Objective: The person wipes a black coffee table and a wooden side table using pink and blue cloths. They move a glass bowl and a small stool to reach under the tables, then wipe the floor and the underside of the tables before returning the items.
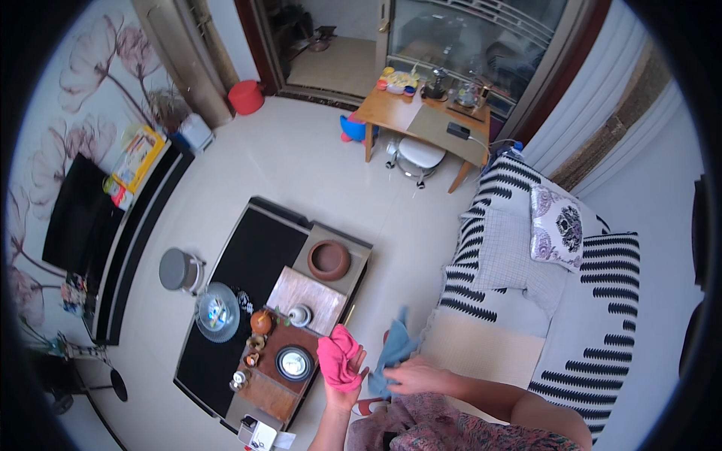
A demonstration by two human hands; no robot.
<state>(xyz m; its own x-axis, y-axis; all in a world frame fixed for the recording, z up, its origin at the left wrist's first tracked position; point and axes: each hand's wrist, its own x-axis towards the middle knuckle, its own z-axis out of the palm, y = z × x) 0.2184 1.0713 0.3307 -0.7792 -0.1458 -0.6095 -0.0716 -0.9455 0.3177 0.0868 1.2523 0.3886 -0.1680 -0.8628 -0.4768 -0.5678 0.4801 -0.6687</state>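
Note:
A crumpled pink cloth (338,359) lies in my left hand (345,389), which is turned palm up with its fingers curled at the cloth's side. To the right of it, my right hand (414,376) grips a blue-grey cloth (395,349) that hangs loose and looks blurred at its upper end. The two cloths are apart. Both hands are in front of my body, beside the right edge of the low tea table (361,265). Part of a red and white slipper (369,407) shows below the hands.
The tea table bears a brown clay bowl (329,260), a round dark-rimmed dish (294,363), a small white pot (299,315) and a glass bowl (217,313). A sofa with a striped cover (609,293) stands at right. Farther off are a wooden desk (389,110) and a white stool (421,152).

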